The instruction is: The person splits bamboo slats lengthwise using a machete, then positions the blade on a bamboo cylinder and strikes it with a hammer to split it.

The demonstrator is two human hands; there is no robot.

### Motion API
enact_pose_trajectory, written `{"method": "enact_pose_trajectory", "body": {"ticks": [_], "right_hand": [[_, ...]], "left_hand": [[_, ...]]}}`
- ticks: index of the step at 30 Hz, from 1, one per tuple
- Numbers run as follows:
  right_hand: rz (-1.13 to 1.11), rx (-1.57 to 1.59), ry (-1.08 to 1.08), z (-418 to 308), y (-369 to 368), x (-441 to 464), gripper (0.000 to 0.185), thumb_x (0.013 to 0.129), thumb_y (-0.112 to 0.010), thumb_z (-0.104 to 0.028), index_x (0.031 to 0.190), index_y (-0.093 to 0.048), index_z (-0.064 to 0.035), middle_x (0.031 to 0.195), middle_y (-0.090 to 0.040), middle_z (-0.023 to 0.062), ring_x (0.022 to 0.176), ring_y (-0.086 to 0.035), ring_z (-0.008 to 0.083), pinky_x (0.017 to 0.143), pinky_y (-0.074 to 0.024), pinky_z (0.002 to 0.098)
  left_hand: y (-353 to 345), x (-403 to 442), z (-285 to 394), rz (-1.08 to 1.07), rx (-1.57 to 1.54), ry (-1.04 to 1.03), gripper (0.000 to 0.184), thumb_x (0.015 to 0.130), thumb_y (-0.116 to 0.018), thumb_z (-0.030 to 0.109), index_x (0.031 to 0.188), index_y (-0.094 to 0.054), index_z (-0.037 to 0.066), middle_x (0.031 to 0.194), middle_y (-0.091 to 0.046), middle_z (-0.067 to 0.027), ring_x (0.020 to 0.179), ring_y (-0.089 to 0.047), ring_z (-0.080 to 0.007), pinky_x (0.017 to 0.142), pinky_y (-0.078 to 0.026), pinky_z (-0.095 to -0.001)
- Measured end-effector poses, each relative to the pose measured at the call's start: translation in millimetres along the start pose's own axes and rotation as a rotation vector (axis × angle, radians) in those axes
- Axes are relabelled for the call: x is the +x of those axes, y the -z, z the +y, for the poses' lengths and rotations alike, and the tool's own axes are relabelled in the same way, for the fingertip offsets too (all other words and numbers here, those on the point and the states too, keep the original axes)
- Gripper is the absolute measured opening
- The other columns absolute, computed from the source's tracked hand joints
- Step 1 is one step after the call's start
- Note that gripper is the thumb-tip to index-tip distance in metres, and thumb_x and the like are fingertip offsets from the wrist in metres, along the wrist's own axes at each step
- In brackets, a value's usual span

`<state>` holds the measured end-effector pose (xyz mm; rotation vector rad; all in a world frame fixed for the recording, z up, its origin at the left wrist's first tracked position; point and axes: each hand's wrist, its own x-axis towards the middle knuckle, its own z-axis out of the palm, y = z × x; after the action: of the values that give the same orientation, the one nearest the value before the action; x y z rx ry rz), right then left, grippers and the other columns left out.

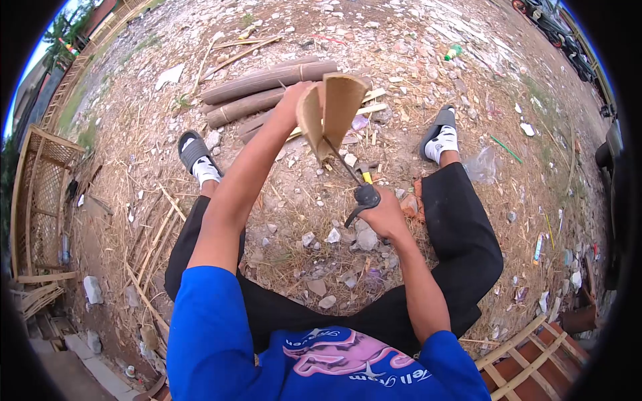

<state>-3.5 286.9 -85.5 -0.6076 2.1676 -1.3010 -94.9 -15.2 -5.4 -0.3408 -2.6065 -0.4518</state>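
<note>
A half-round bamboo piece (344, 103) stands tilted in front of me, with a split running down to its near end. My left hand (294, 101) is closed around its left side, and the bamboo partly hides the fingers. My right hand (386, 215) is wrapped around the black handle of a knife (346, 162). Its long dark blade meets the bamboo at the lower end of the split; how deep it sits I cannot tell. Just beyond the handle, a yellow and grey object (365, 174) shows in part.
Beyond the bamboo lie several brown bamboo poles (267, 83). Stones and straw litter the ground, with thin strips (157, 234) to the left. A woven bamboo frame (43, 200) stands at far left, a slatted lattice (535, 357) at lower right. Motorbikes (558, 30) are parked at upper right.
</note>
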Motion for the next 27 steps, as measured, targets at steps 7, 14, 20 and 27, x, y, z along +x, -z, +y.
{"method": "enact_pose_trajectory", "body": {"ticks": [7,14,20,27], "right_hand": [[0.034,0.010,0.071,-4,-1,12,0.028,0.068,-0.077,-0.013,0.089,-0.066,0.0017,0.076,-0.066,0.0082,0.069,-0.060,0.0187,0.068,-0.0484,0.0335],[-0.006,0.015,0.000,9,-3,14,0.030,0.070,-0.076,-0.012,0.097,-0.067,-0.0003,0.084,-0.070,0.0133,0.077,-0.067,0.0241,0.073,-0.0503,0.0346],[0.001,-0.051,-0.023,-4,3,15,0.032,0.069,-0.076,-0.014,0.097,-0.068,-0.0002,0.085,-0.070,0.0126,0.078,-0.066,0.0222,0.074,-0.0502,0.0344],[0.010,0.015,-0.016,18,-9,10,0.030,0.068,-0.078,-0.014,0.094,-0.067,-0.0003,0.082,-0.070,0.0098,0.074,-0.065,0.0204,0.069,-0.0495,0.0345]], "left_hand": [[4,-10,4,0.081,-0.222,-0.039,0.030,0.095,-0.060,0.022,0.123,-0.065,0.013,0.108,-0.070,-0.0109,0.099,-0.065,-0.0245,0.086,-0.052,-0.0357],[74,17,56,0.080,-0.375,0.101,0.036,0.103,-0.048,0.036,0.124,-0.064,0.012,0.112,-0.069,-0.0093,0.110,-0.064,-0.0219,0.095,-0.050,-0.0367],[18,-27,24,-0.179,-0.256,0.182,0.050,0.098,-0.058,0.041,0.129,-0.056,0.002,0.121,-0.064,-0.0149,0.110,-0.063,-0.0244,0.095,-0.051,-0.0357],[55,-15,56,0.095,-1.634,-0.064,0.093,0.088,-0.032,0.080,0.140,-0.048,0.005,0.134,-0.056,-0.0235,0.126,-0.054,-0.0361,0.103,-0.044,-0.0515]]}}
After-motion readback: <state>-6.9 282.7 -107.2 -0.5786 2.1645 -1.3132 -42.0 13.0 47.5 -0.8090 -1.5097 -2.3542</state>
